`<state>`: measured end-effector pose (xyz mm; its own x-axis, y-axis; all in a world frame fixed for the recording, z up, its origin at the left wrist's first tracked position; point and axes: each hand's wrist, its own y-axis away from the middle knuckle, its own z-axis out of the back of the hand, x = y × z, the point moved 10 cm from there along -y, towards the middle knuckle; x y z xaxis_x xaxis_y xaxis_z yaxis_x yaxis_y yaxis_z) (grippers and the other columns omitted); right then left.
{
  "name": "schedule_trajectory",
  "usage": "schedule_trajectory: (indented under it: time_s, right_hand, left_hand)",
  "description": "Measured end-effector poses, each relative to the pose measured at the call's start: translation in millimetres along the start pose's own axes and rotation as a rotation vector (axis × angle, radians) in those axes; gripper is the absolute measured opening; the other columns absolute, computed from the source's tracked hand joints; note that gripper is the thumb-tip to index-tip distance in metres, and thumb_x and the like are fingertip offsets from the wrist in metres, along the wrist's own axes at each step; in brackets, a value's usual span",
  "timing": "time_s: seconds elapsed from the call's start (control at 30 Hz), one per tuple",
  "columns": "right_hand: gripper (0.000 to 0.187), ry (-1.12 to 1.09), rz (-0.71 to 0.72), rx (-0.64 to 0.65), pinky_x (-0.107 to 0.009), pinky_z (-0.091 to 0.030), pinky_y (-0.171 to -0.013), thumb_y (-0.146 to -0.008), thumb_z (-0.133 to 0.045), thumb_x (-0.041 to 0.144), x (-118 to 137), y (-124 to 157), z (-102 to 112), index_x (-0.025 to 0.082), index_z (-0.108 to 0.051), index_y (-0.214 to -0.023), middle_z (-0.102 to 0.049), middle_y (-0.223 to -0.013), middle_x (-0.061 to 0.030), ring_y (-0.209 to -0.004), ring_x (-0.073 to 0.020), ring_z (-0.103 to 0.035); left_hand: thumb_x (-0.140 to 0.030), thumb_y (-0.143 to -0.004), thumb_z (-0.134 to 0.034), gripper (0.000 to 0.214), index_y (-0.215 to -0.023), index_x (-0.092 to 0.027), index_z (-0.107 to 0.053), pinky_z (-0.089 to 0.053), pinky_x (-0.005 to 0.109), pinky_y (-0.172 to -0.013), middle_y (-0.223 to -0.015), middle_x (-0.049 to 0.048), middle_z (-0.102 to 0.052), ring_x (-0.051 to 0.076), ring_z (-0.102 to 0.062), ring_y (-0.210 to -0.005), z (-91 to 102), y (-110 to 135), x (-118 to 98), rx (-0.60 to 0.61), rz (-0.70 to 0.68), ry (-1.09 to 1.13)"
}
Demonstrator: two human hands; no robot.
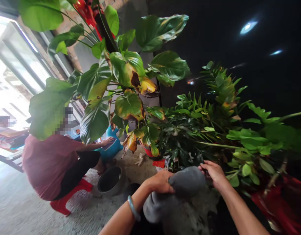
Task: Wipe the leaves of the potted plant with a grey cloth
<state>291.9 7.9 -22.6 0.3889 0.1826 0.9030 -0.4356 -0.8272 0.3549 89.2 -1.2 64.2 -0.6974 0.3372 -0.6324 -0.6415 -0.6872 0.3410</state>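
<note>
My left hand (161,183), with a pale bangle (133,208) at its wrist, is closed on a bunched grey cloth (187,181). Part of the cloth hangs below that hand, slightly blurred. Just past the cloth's right end is my right hand (214,173), its fingers pinched together. What lies between those fingertips is too dark to make out. Both hands are low in front of me, at the near edge of a dark-leaved plant (179,138).
A large potted plant (129,104) with browned leaf edges rises ahead. Leafy branches (250,140) spread on the right above red plastic (282,202). At left, a person (49,163) sits on a red stool (64,197) near a dark bucket (109,179) and a blue animal-shaped object (112,145).
</note>
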Motion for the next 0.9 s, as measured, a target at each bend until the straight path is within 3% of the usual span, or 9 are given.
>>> schedule_trajectory:
  time_s: [0.07, 0.13, 0.23, 0.3, 0.4, 0.53, 0.6, 0.8, 0.9]
  right_hand:
    - [0.027, -0.011, -0.01, 0.002, -0.021, -0.034, -0.033, -0.05, -0.074, 0.018, -1.1, 0.0, 1.4, 0.02, -0.057, -0.071, -0.059, -0.043, 0.0032, -0.034, -0.0125, -0.05]
    - [0.026, -0.031, -0.017, 0.004, -0.02, -0.035, -0.033, -0.05, -0.074, 0.018, 1.4, 2.6, 1.3, 0.019, -0.057, -0.069, -0.06, -0.044, 0.0021, -0.034, -0.0116, -0.05]
    - [0.025, -0.057, -0.017, 0.019, -0.02, -0.038, -0.033, -0.048, -0.075, 0.019, 8.1, 8.8, -5.2, 0.019, -0.054, -0.063, -0.062, -0.046, 0.0, -0.034, -0.0107, -0.05]
    - [0.024, -0.074, -0.016, 0.04, -0.02, -0.039, -0.033, -0.049, -0.075, 0.019, 11.2, 12.8, -13.1, 0.019, -0.053, -0.06, -0.062, -0.046, -0.0002, -0.035, -0.0106, -0.05]
    - [0.02, -0.082, -0.028, 0.067, -0.021, -0.04, -0.033, -0.053, -0.072, 0.019, 10.6, 16.8, -24.4, 0.019, -0.053, -0.055, -0.062, -0.044, -0.0001, -0.033, -0.011, -0.051]
    - [0.016, -0.046, -0.07, 0.075, -0.02, -0.038, -0.03, -0.059, -0.066, 0.015, 3.9, 18.4, -29.6, 0.019, -0.053, -0.052, -0.065, -0.044, -0.004, -0.032, -0.0125, -0.051]
    - [0.015, -0.035, -0.082, 0.071, -0.02, -0.037, -0.03, -0.061, -0.064, 0.016, 2.1, 18.1, -29.1, 0.019, -0.053, -0.052, -0.065, -0.044, -0.0054, -0.031, -0.0126, -0.051]
    - [0.014, -0.043, -0.086, 0.043, -0.02, -0.038, -0.031, -0.063, -0.063, 0.018, 4.8, 19.3, -30.4, 0.019, -0.053, -0.053, -0.065, -0.044, -0.0046, -0.032, -0.0119, -0.051]
    - [0.016, -0.056, -0.084, 0.043, -0.021, -0.038, -0.031, -0.063, -0.064, 0.019, 5.6, 21.6, -34.5, 0.019, -0.052, -0.052, -0.066, -0.045, -0.006, -0.032, -0.0123, -0.052]
  left_hand:
    - [-0.015, -0.058, -0.066, 0.02, -0.079, -0.016, -0.068, -0.043, 0.022, -0.062, -0.071, -0.001, -0.066, 0.016, -0.057, -0.07, 9.1, 20.7, 3.9, 0.001, 0.006, 0.178]
    - [-0.019, -0.057, -0.067, 0.023, -0.079, -0.016, -0.069, -0.045, 0.023, -0.063, -0.072, -0.0009, -0.067, 0.016, -0.058, -0.069, 45.1, 36.2, 0.4, -0.129, 0.003, 0.371]
    - [-0.029, -0.054, -0.072, 0.03, -0.081, -0.017, -0.069, -0.048, 0.026, -0.064, -0.075, 0.0017, -0.069, 0.019, -0.06, -0.071, 116.1, 48.9, -3.2, -0.515, -0.052, 0.675]
    - [-0.032, -0.052, -0.074, 0.036, -0.083, -0.016, -0.068, -0.049, 0.028, -0.066, -0.079, 0.0042, -0.07, 0.02, -0.062, -0.072, 140.5, 53.3, 9.1, -0.806, -0.05, 0.827]
    - [-0.025, -0.052, -0.071, 0.026, -0.075, -0.015, -0.065, -0.048, 0.027, -0.063, -0.071, 0.0022, -0.067, 0.018, -0.06, -0.068, 111.0, 47.7, 40.1, -0.955, 0.117, 0.809]
    - [-0.016, -0.05, -0.068, 0.013, -0.063, -0.015, -0.065, -0.045, 0.025, -0.055, -0.056, -0.0021, -0.062, 0.015, -0.056, -0.057, 7.3, 37.2, 63.0, -0.43, 0.29, 0.781]
    - [-0.02, -0.05, -0.071, 0.019, -0.068, -0.015, -0.067, -0.046, 0.025, -0.053, -0.059, -0.0023, -0.063, 0.015, -0.057, -0.056, 1.7, 58.7, 66.1, -0.423, 0.323, 0.842]
    - [-0.031, -0.056, -0.075, 0.037, -0.087, -0.013, -0.067, -0.051, 0.027, -0.063, -0.076, 0.0045, -0.07, 0.019, -0.063, -0.069, 146.9, 88.1, 32.9, -0.978, 0.051, 0.803]
    - [-0.02, -0.057, -0.071, 0.023, -0.078, -0.014, -0.065, -0.051, 0.028, -0.068, -0.071, 0.0024, -0.068, 0.019, -0.063, -0.072, 166.4, 62.7, 45.1, -1.082, 0.106, 0.709]
